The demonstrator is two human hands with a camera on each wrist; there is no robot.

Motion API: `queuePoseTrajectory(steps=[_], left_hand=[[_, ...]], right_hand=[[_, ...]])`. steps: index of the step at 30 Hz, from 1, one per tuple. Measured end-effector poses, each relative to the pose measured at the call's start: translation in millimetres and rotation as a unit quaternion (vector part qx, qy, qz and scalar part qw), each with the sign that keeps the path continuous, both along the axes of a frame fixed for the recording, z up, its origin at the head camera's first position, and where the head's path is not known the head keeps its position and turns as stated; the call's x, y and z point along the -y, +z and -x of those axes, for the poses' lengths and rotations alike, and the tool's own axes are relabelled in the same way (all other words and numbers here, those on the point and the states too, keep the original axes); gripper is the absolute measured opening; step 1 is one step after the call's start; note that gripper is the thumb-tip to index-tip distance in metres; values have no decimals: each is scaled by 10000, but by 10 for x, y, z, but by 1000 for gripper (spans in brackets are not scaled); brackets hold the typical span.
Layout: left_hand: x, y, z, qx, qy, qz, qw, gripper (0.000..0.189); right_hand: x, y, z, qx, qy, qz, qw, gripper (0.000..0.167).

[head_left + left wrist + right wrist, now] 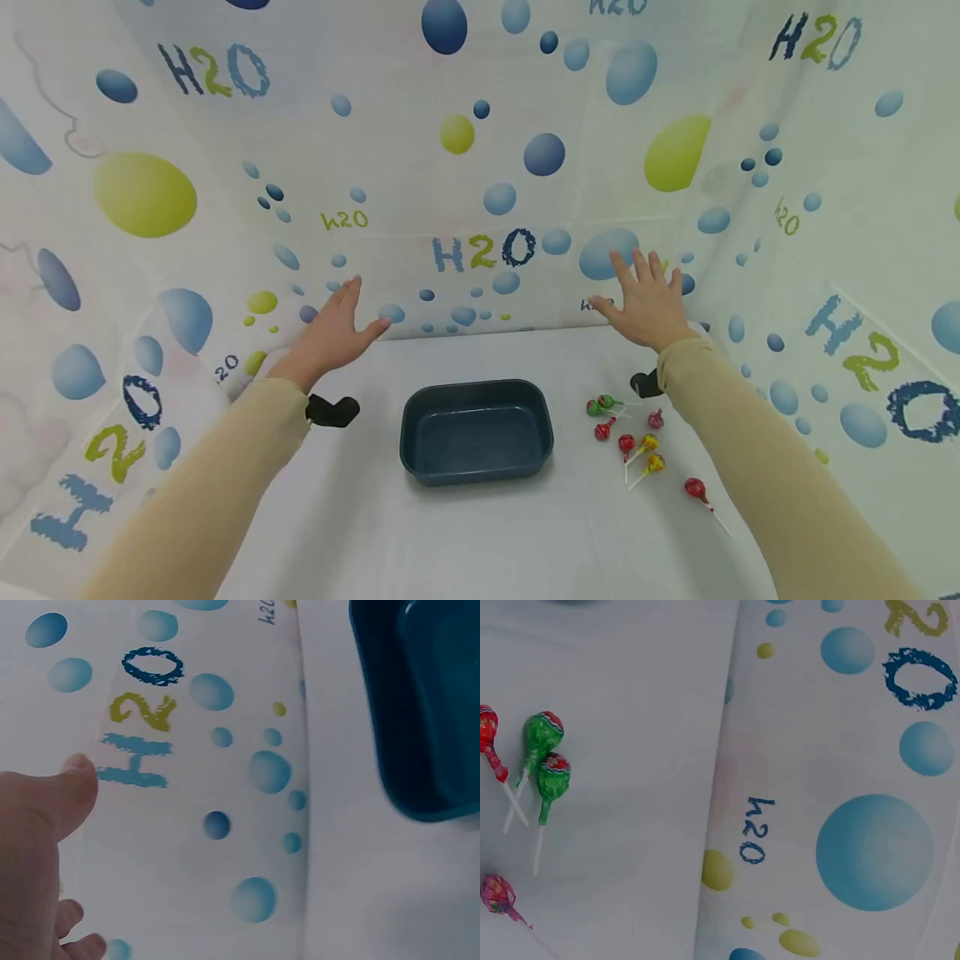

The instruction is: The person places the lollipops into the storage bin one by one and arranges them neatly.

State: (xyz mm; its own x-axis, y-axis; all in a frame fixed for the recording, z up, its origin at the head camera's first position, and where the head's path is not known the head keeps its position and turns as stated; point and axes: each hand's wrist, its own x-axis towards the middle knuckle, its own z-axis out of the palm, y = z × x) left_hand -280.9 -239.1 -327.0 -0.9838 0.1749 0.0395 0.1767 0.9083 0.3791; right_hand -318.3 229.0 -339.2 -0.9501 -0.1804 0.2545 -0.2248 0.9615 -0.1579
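Observation:
Both hands are raised over the far part of the table, fingers extended and holding nothing. My left hand is up to the left of a dark blue rectangular tub, its thumb spread towards the middle. On the other side, my right hand spreads its fingers beyond several wrapped lollipops. Among these are green lollipops, a pink lollipop, red lollipops and yellow lollipops. One red lollipop lies apart, nearer the right forearm. The right wrist view shows no part of the right hand.
A white tabletop carries the tub and lollipops. White sheeting with blue and green bubbles and H2O lettering rises behind and at both sides. Dark wrist mounts stick out from both sleeves.

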Motion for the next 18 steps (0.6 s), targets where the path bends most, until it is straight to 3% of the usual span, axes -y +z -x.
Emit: queuePoseTrajectory(steps=[3,10,15,18], left_hand=[[8,-268,-36,338,-60,-664,9972,92],[-19,-1010,-227,680,-44,-1543,9857,82],[-17,-1474,-387,981,-184,-2414,9653,75],[-22,-1653,-472,1128,-243,-2837,9519,74]], right_hand=[[-8,-56,-20,47,-14,17,10000,85],[-45,-225,-58,61,24,65,10000,81],[-73,-322,-91,114,26,116,9999,81],[-83,-362,-100,139,23,153,9998,81]])
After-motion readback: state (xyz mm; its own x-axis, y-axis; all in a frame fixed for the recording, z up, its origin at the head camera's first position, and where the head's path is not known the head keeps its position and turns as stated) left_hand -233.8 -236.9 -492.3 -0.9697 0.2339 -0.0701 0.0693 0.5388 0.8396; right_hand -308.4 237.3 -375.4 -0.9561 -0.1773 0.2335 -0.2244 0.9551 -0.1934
